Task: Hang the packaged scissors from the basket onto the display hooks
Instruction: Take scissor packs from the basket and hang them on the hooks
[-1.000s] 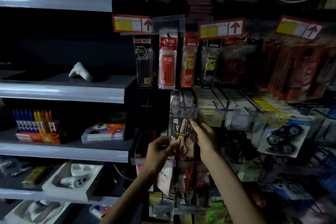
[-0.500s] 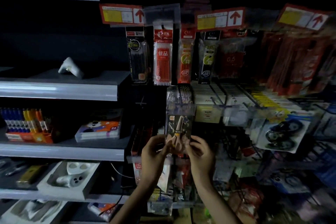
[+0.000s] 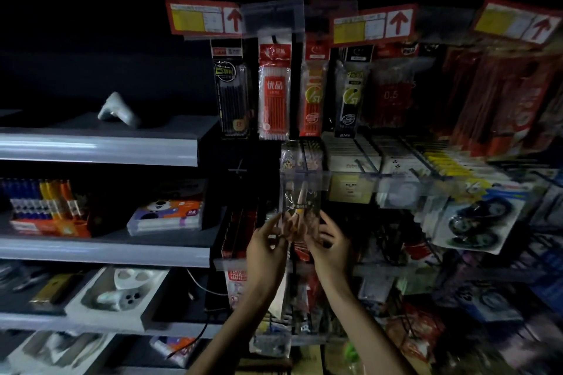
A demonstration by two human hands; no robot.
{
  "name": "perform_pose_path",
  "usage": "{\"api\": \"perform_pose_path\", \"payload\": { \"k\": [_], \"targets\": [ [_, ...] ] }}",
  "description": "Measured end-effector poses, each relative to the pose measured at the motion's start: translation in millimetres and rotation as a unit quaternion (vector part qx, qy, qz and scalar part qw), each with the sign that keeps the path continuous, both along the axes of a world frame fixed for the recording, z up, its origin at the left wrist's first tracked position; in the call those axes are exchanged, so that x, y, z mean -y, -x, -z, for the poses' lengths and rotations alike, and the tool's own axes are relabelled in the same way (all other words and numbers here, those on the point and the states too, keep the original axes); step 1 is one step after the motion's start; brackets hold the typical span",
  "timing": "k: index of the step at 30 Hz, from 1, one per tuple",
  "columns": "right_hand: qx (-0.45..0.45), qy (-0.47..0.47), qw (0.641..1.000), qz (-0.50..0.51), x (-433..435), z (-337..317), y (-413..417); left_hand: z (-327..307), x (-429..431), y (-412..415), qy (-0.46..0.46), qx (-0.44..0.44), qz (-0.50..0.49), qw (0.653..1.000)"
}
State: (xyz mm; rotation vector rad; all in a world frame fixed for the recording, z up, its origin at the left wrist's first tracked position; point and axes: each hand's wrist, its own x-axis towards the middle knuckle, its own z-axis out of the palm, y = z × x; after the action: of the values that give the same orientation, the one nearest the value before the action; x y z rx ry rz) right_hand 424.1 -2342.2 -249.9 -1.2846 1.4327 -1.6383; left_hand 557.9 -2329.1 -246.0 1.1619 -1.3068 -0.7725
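Hanging upright in the middle of the display, the scissors pack (image 3: pixel 300 207) sits just under a clear strip (image 3: pixel 307 181) and below a row of pen packs (image 3: pixel 274 91). Its top edge lies behind that strip, so what it hangs from is hard to make out.

Both hands reach up to the pack's lower end. The left hand (image 3: pixel 265 245) has its forefinger stretched up along the lower left edge, with the other fingers curled near the bottom corner. Blur hides whether this grip pinches the pack or only touches it, so I cannot tell. The right hand (image 3: pixel 332 248) is at the lower right edge. Its grip is slack, with the fingers spread and lightly bent. Their tips are at or just beside the pack, not wrapped round it.

Red price tags (image 3: pixel 204 20) with arrows hang above the pen packs. To the left run grey shelves (image 3: pixel 97 149). A white object (image 3: pixel 118 109) lies on the upper one. A marker box (image 3: pixel 45 207) and a flat box (image 3: pixel 166 216) marked 24 lie on the next one down. To the right, blurred card packs (image 3: pixel 478 222) with dark round shapes hang near the strip.
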Motion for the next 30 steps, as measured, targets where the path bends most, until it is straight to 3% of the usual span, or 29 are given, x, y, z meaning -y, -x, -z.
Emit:
{"api": "perform_pose_path", "payload": {
  "k": [17, 22, 30],
  "targets": [
    [-0.013, -0.019, 1.0, 0.005, 30.3, -2.1, -6.2, -4.5, 22.0, 13.1, 0.003, 0.005, -0.03, 1.0],
    [-0.016, -0.009, 0.999, 0.049, 37.3, 3.0, -5.7, 3.1, 33.9, 10.5, 0.007, 0.037, -0.074, 0.997],
    [-0.01, -0.017, 0.995, 0.096, 50.9, 7.2, -2.3, 7.3, 41.3, 9.7, -0.034, 0.017, -0.124, 0.992]
  ]
}}
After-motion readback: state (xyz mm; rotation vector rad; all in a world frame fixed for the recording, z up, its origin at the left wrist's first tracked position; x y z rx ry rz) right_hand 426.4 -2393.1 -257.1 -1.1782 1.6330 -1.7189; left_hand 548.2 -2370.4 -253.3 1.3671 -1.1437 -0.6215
